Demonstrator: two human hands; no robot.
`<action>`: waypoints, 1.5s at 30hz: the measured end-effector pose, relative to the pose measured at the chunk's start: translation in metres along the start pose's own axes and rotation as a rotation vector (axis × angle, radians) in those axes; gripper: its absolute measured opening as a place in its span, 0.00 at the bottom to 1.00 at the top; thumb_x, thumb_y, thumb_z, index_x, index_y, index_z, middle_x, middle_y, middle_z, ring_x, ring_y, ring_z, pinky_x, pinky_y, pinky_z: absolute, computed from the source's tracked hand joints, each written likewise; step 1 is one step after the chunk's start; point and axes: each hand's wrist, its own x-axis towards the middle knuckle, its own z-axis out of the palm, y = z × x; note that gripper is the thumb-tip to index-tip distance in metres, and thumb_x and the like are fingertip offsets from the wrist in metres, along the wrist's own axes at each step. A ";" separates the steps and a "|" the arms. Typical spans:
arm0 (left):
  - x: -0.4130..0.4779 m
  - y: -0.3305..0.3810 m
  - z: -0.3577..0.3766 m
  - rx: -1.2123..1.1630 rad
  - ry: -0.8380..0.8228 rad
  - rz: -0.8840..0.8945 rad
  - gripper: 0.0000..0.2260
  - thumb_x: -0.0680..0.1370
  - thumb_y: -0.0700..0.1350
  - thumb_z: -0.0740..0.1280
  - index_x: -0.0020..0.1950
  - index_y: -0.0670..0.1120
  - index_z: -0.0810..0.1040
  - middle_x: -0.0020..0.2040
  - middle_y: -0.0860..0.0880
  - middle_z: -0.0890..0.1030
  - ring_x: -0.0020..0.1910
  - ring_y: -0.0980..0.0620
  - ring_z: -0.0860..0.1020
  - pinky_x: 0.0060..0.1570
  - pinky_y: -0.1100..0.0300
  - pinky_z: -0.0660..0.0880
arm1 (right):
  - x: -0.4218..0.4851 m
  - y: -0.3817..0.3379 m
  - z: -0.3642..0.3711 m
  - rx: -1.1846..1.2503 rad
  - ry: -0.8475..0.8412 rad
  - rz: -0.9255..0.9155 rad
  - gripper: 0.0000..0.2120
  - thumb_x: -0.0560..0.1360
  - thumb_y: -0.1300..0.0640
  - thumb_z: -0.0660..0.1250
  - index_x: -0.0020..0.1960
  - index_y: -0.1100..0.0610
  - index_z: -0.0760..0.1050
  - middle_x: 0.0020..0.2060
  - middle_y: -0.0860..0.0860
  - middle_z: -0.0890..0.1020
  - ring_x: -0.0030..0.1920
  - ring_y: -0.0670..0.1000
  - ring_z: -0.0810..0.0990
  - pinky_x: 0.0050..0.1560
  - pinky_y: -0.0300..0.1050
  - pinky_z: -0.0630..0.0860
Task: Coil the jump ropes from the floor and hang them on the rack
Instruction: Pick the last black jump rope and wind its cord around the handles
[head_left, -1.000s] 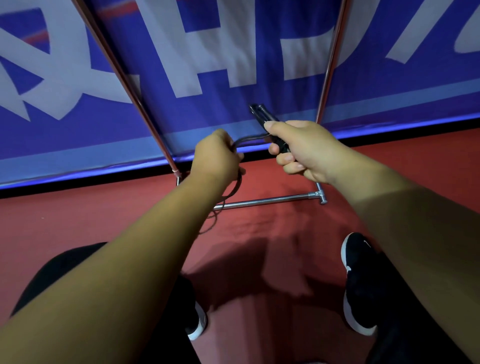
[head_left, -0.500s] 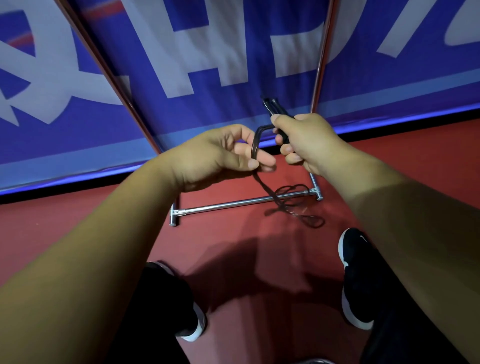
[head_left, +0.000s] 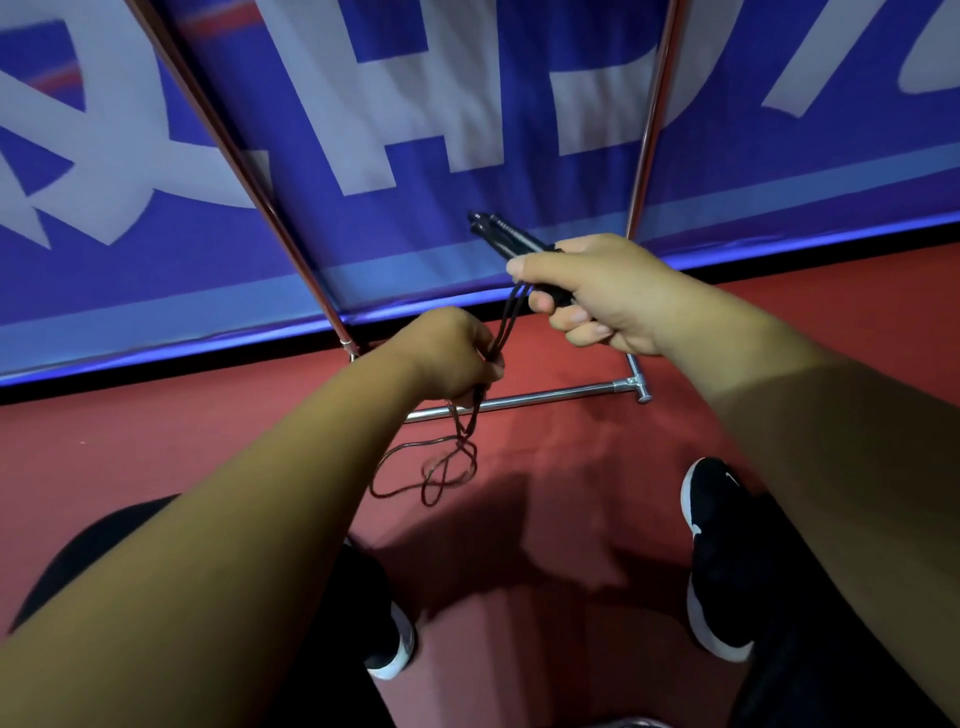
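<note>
With the right hand fingers curled round both handles and the left hand pinching the jump rope strands below, the slack loops low over the floor could knot or snag the rack base bar if gathered carelessly.

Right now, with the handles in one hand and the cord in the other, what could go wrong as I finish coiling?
1. The loose loops below the left hand hang tangled, apparently close to the rack's bottom bar; they could snag on it or knot.
2. The right hand grips both handles with their ends sticking out; a hard tug on the cord might lever them loose.
</note>
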 end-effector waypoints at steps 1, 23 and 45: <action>0.002 -0.002 0.000 0.037 0.016 -0.015 0.03 0.78 0.45 0.74 0.48 0.48 0.86 0.38 0.50 0.87 0.37 0.52 0.86 0.51 0.56 0.83 | -0.003 -0.001 0.001 -0.020 -0.035 0.017 0.10 0.81 0.52 0.73 0.50 0.56 0.74 0.34 0.52 0.76 0.27 0.47 0.61 0.24 0.39 0.52; -0.014 0.007 -0.052 -0.006 0.283 0.514 0.06 0.74 0.39 0.79 0.48 0.49 0.87 0.47 0.52 0.86 0.48 0.56 0.84 0.53 0.64 0.78 | -0.008 0.010 -0.004 -0.530 -0.266 0.365 0.08 0.81 0.60 0.68 0.55 0.58 0.69 0.50 0.59 0.89 0.27 0.48 0.60 0.22 0.36 0.58; -0.022 0.013 -0.030 0.477 -0.029 0.313 0.11 0.74 0.43 0.77 0.53 0.51 0.80 0.43 0.57 0.83 0.44 0.53 0.79 0.47 0.56 0.76 | 0.013 0.026 -0.005 -0.896 0.098 0.033 0.05 0.74 0.57 0.74 0.47 0.58 0.81 0.30 0.57 0.80 0.25 0.54 0.76 0.27 0.43 0.76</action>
